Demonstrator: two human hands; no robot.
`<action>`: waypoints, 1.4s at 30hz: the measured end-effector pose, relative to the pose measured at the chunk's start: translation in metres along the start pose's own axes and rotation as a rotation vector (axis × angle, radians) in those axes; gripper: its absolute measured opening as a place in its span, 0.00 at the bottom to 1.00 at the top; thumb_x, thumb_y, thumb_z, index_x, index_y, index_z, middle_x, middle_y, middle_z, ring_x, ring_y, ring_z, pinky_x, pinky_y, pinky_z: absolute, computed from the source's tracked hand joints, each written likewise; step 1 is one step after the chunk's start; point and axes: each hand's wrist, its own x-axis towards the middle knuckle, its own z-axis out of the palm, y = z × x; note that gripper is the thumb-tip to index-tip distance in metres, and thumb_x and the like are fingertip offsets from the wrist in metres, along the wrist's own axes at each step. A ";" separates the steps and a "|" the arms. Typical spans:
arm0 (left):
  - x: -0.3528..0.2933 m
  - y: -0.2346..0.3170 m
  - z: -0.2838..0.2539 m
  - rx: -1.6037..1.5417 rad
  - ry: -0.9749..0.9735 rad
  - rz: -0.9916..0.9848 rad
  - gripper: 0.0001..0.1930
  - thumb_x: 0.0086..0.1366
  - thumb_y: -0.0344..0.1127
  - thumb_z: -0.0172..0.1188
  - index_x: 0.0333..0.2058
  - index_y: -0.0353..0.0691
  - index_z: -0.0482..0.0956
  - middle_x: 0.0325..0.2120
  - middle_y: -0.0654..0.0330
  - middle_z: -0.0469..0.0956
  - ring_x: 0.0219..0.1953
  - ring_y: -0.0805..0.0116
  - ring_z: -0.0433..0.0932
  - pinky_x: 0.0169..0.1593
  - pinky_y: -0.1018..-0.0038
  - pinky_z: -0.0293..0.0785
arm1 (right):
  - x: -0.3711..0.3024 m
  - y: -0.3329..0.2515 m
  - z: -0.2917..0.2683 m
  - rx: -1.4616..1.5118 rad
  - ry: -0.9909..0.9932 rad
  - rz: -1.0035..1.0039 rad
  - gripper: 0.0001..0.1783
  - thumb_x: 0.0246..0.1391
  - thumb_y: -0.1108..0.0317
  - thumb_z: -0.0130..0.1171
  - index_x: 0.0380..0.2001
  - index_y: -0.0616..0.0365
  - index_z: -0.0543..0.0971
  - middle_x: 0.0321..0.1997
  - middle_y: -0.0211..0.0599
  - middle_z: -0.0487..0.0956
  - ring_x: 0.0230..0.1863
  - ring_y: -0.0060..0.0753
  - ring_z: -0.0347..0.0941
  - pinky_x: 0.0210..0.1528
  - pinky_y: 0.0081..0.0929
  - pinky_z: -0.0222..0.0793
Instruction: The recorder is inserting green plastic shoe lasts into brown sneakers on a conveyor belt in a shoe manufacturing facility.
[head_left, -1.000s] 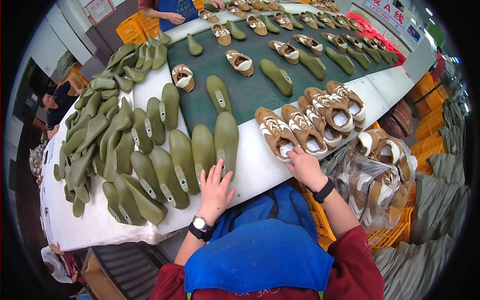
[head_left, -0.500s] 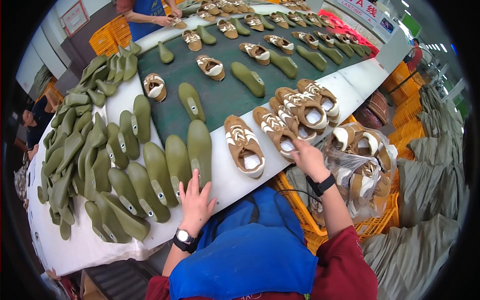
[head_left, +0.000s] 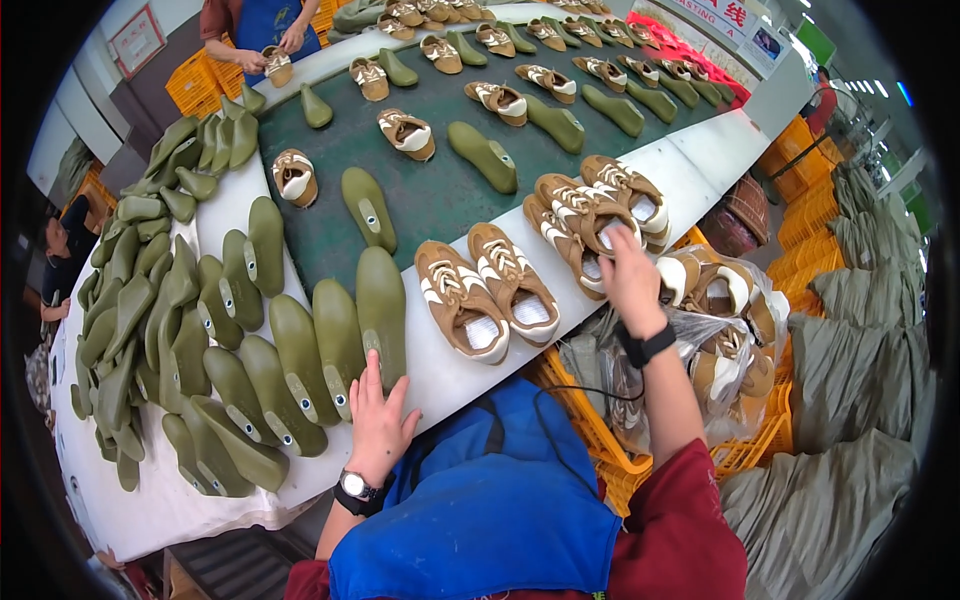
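Observation:
My left hand (head_left: pixel 380 428) is open, fingers apart, its fingertips touching the heel end of an olive-green shoe last (head_left: pixel 380 300) on the white table edge. Just right of that last, a brown sneaker with white stripes (head_left: pixel 462 300) lies beside another brown sneaker (head_left: pixel 513 283), toes pointing away from me. Farther right, my right hand (head_left: pixel 632 282) grips the collar of a brown sneaker (head_left: pixel 583 205), fingers at its opening. That sneaker rests in a tight cluster with another sneaker (head_left: pixel 560 245) on its left and more on its right.
Many green lasts (head_left: pixel 130 290) are heaped at the left. Lasts and sneakers stand in rows on the dark green belt (head_left: pixel 330 240). Across it, a person in a blue apron (head_left: pixel 268 20) holds a sneaker. Bagged sneakers fill a yellow crate (head_left: pixel 745 450) by my right arm.
A second sneaker has come away from the right-hand cluster and now lies beside the single one. My right hand has shifted to another sneaker. My left hand stays at the last.

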 end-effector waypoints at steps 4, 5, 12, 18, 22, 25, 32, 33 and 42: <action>0.003 0.001 0.000 -0.016 -0.020 -0.006 0.27 0.48 0.34 0.69 0.49 0.39 0.73 0.66 0.40 0.45 0.62 0.41 0.58 0.61 0.48 0.56 | 0.011 0.030 0.008 -0.170 -0.289 -0.037 0.12 0.46 0.73 0.59 0.37 0.55 0.78 0.38 0.39 0.78 0.37 0.48 0.77 0.37 0.40 0.74; 0.005 0.001 0.000 -0.024 -0.020 -0.002 0.28 0.48 0.34 0.69 0.49 0.39 0.73 0.66 0.39 0.45 0.62 0.41 0.57 0.61 0.48 0.56 | 0.011 0.034 0.011 -0.168 -0.267 -0.011 0.09 0.46 0.73 0.59 0.34 0.56 0.78 0.35 0.39 0.77 0.36 0.48 0.76 0.36 0.40 0.73; 0.013 0.008 -0.012 -0.023 0.096 0.012 0.26 0.50 0.33 0.67 0.50 0.39 0.72 0.62 0.44 0.56 0.63 0.41 0.56 0.62 0.51 0.55 | -0.002 -0.018 -0.012 0.240 0.039 0.008 0.03 0.48 0.75 0.59 0.28 0.58 0.76 0.30 0.40 0.76 0.31 0.49 0.74 0.32 0.38 0.70; 0.055 0.034 -0.022 -0.363 0.134 0.124 0.30 0.53 0.34 0.66 0.55 0.37 0.67 0.60 0.45 0.62 0.62 0.43 0.59 0.62 0.58 0.59 | -0.030 -0.072 -0.029 0.378 0.110 -0.087 0.06 0.45 0.78 0.61 0.27 0.58 0.75 0.31 0.37 0.77 0.29 0.45 0.76 0.29 0.32 0.71; 0.080 0.057 -0.028 -0.834 0.088 0.068 0.43 0.56 0.34 0.67 0.65 0.37 0.50 0.61 0.45 0.60 0.63 0.49 0.61 0.62 0.60 0.60 | -0.043 -0.104 -0.035 0.419 0.120 -0.257 0.07 0.43 0.79 0.62 0.27 0.58 0.76 0.33 0.37 0.79 0.29 0.41 0.77 0.30 0.31 0.72; 0.097 0.076 -0.019 -1.252 0.160 0.069 0.49 0.57 0.33 0.67 0.68 0.39 0.39 0.62 0.46 0.59 0.63 0.54 0.61 0.62 0.61 0.60 | -0.063 -0.130 -0.034 0.508 0.018 -0.318 0.08 0.42 0.79 0.63 0.28 0.57 0.78 0.35 0.37 0.80 0.29 0.41 0.78 0.30 0.29 0.73; 0.092 0.048 0.004 -0.759 0.054 0.083 0.44 0.58 0.37 0.65 0.66 0.38 0.47 0.62 0.44 0.58 0.64 0.49 0.57 0.64 0.58 0.57 | -0.045 -0.108 -0.022 0.537 -0.200 -0.184 0.08 0.48 0.73 0.62 0.34 0.58 0.78 0.34 0.38 0.79 0.28 0.44 0.77 0.31 0.32 0.73; 0.093 0.046 0.009 -0.520 0.130 0.157 0.42 0.58 0.39 0.65 0.66 0.38 0.50 0.61 0.43 0.57 0.65 0.46 0.56 0.64 0.57 0.56 | -0.041 -0.105 -0.023 0.527 -0.194 -0.173 0.08 0.48 0.73 0.62 0.34 0.58 0.78 0.34 0.38 0.79 0.28 0.44 0.77 0.31 0.32 0.73; 0.084 0.045 0.032 -0.323 -0.061 0.171 0.33 0.55 0.42 0.67 0.59 0.41 0.66 0.63 0.42 0.53 0.65 0.40 0.52 0.64 0.54 0.55 | -0.003 -0.001 0.004 -0.053 -0.350 0.051 0.12 0.47 0.67 0.61 0.36 0.58 0.80 0.36 0.46 0.80 0.37 0.50 0.78 0.39 0.43 0.73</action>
